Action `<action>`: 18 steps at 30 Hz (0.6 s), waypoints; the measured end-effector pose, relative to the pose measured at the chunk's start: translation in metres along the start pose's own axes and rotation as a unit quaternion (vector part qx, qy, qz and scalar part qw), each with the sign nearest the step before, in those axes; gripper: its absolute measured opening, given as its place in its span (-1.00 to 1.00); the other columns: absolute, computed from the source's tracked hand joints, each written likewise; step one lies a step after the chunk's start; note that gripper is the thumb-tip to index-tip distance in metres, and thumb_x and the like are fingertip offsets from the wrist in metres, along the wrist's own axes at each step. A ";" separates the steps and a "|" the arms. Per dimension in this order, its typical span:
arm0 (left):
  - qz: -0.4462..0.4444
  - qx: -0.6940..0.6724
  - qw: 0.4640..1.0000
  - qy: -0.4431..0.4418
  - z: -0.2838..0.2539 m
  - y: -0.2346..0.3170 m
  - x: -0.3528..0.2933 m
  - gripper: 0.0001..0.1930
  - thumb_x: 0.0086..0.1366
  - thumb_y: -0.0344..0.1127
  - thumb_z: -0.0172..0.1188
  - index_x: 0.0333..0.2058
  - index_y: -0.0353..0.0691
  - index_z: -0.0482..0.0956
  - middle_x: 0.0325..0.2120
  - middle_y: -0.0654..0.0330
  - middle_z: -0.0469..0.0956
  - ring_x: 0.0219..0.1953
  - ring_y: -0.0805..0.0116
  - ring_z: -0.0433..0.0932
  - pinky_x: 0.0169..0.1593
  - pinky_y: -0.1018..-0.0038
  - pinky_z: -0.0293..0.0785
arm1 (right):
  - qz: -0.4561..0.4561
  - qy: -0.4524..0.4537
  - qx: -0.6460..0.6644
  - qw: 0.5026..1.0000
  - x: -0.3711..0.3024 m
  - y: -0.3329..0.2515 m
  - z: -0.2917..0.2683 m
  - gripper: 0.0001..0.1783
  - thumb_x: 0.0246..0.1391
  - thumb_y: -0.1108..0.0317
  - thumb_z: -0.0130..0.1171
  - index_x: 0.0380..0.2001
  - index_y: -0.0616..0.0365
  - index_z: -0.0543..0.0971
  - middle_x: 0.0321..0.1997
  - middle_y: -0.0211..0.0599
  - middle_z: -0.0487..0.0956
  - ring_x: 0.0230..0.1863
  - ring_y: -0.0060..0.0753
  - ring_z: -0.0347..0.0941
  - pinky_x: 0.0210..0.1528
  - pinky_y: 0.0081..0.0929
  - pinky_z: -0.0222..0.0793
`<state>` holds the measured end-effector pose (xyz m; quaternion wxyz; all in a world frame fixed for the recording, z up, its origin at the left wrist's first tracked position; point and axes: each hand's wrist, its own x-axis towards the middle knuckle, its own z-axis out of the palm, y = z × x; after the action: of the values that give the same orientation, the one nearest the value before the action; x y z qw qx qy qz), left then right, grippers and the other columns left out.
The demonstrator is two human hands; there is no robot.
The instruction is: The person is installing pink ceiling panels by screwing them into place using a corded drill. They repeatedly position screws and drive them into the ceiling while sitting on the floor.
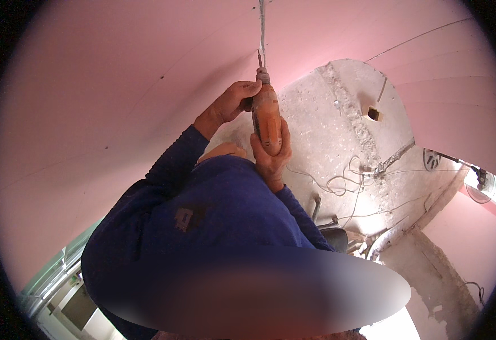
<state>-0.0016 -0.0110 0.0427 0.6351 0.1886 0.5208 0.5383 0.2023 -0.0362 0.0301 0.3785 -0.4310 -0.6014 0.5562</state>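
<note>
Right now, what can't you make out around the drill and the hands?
Head view, the only one:
- Tip of the orange drill: too small against the pink board seam to tell what it bites.
- Left hand: at the drill's front; grip unclear.
- Right hand: palm and trigger finger hidden behind the drill body.
- Lower middle: blurred patch covers everything below the blue sleeves.
- Cables on bare wall: ends too small to trace.

Pink boards (pixel 117 85) covered most of the view, a seam (pixel 262 28) running between them. Bare grey plaster (pixel 338 130) showed through a gap, with loose wires (pixel 344 181) hanging. Daylight came through a window (pixel 488 187) at right.
</note>
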 end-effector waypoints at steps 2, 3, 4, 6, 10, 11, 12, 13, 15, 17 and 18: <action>0.009 0.006 1.000 0.009 0.002 0.000 -0.001 -0.45 0.57 0.19 0.14 -0.01 -0.27 0.71 -0.32 0.32 0.61 -0.36 0.54 0.48 -0.24 0.55 0.40 | -0.027 -0.004 -0.025 0.999 0.000 -0.001 0.000 -0.13 0.08 0.40 0.49 0.40 0.46 0.35 0.14 0.11 0.65 0.09 -0.15 0.65 0.19 -0.28 0.56; 0.011 0.014 1.000 0.005 0.003 0.000 -0.001 -0.45 0.56 0.19 0.15 -0.02 -0.28 0.71 -0.31 0.31 0.63 -0.34 0.54 0.51 -0.23 0.54 0.42 | -0.016 -0.004 -0.013 1.000 0.000 -0.001 0.000 -0.13 0.08 0.40 0.49 0.40 0.46 0.35 0.14 0.11 0.65 0.09 -0.15 0.65 0.19 -0.29 0.56; 0.012 0.022 1.000 0.001 0.003 -0.001 0.000 -0.45 0.56 0.18 0.16 -0.02 -0.29 0.71 -0.30 0.29 0.64 -0.33 0.53 0.53 -0.21 0.54 0.44 | -0.003 -0.004 0.001 1.000 0.000 -0.001 0.001 -0.13 0.07 0.40 0.49 0.40 0.46 0.35 0.14 0.11 0.65 0.08 -0.15 0.65 0.19 -0.29 0.56; 0.021 0.019 1.000 0.002 0.004 -0.004 0.001 -0.45 0.54 0.17 0.19 -0.02 -0.31 0.71 -0.28 0.27 0.66 -0.30 0.52 0.57 -0.20 0.53 0.47 | -0.006 -0.002 0.008 1.000 0.000 0.000 0.002 -0.13 0.07 0.41 0.48 0.40 0.46 0.35 0.14 0.10 0.65 0.08 -0.17 0.64 0.18 -0.30 0.56; 0.033 -0.009 0.999 0.015 0.006 -0.011 0.003 -0.47 0.52 0.12 0.23 -0.03 -0.34 0.71 -0.25 0.23 0.69 -0.28 0.50 0.61 -0.18 0.53 0.50 | -0.012 0.002 0.006 1.000 -0.001 0.002 0.002 -0.13 0.05 0.42 0.49 0.40 0.44 0.36 0.14 0.07 0.65 0.08 -0.20 0.63 0.17 -0.30 0.56; 0.032 -0.012 0.999 0.017 0.006 -0.012 0.003 -0.48 0.52 0.11 0.23 -0.03 -0.34 0.72 -0.25 0.22 0.69 -0.28 0.50 0.62 -0.18 0.54 0.50 | -0.003 0.005 0.013 1.000 -0.001 0.003 0.002 -0.13 0.05 0.42 0.49 0.40 0.43 0.36 0.14 0.07 0.65 0.08 -0.20 0.63 0.17 -0.30 0.56; 0.037 -0.018 0.999 0.020 0.007 -0.013 0.004 -0.49 0.52 0.09 0.23 -0.03 -0.34 0.72 -0.25 0.22 0.69 -0.29 0.49 0.62 -0.19 0.53 0.51 | -0.003 0.003 0.014 1.000 -0.001 0.004 0.002 -0.13 0.05 0.42 0.50 0.40 0.42 0.37 0.14 0.07 0.65 0.09 -0.20 0.63 0.18 -0.30 0.56; 0.042 -0.024 0.999 0.023 0.007 -0.014 0.004 -0.50 0.52 0.08 0.24 -0.04 -0.35 0.72 -0.26 0.22 0.69 -0.29 0.49 0.62 -0.19 0.53 0.51 | -0.006 0.004 0.017 1.000 -0.001 0.004 0.001 -0.13 0.05 0.42 0.50 0.40 0.41 0.37 0.14 0.06 0.66 0.09 -0.20 0.63 0.19 -0.29 0.55; 0.046 -0.030 0.998 0.023 0.007 -0.014 0.004 -0.51 0.51 0.06 0.23 -0.04 -0.35 0.71 -0.24 0.18 0.70 -0.26 0.44 0.64 -0.13 0.48 0.54 | -0.009 0.005 0.015 1.000 -0.001 0.006 0.001 -0.13 0.04 0.43 0.51 0.40 0.40 0.37 0.14 0.05 0.66 0.10 -0.19 0.63 0.19 -0.28 0.55; 0.043 -0.030 0.998 0.020 0.007 -0.014 0.005 -0.51 0.51 0.05 0.22 -0.04 -0.37 0.70 -0.20 0.12 0.71 -0.18 0.34 0.67 0.00 0.39 0.59 | -0.006 0.005 0.006 1.000 -0.001 0.006 0.001 -0.13 0.04 0.44 0.51 0.40 0.39 0.37 0.15 0.05 0.66 0.12 -0.19 0.62 0.20 -0.28 0.54; 0.044 -0.029 0.998 0.022 0.007 -0.014 0.005 -0.51 0.50 0.05 0.22 -0.04 -0.37 0.70 -0.20 0.11 0.70 -0.18 0.34 0.67 0.00 0.39 0.59 | -0.003 0.003 0.018 1.000 -0.001 0.006 0.000 -0.13 0.04 0.45 0.51 0.40 0.39 0.38 0.15 0.04 0.66 0.12 -0.19 0.62 0.20 -0.28 0.54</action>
<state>0.0105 -0.0088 0.0319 0.6047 0.1814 0.5100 0.5842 0.2029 -0.0369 0.0237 0.3895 -0.4239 -0.5918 0.5642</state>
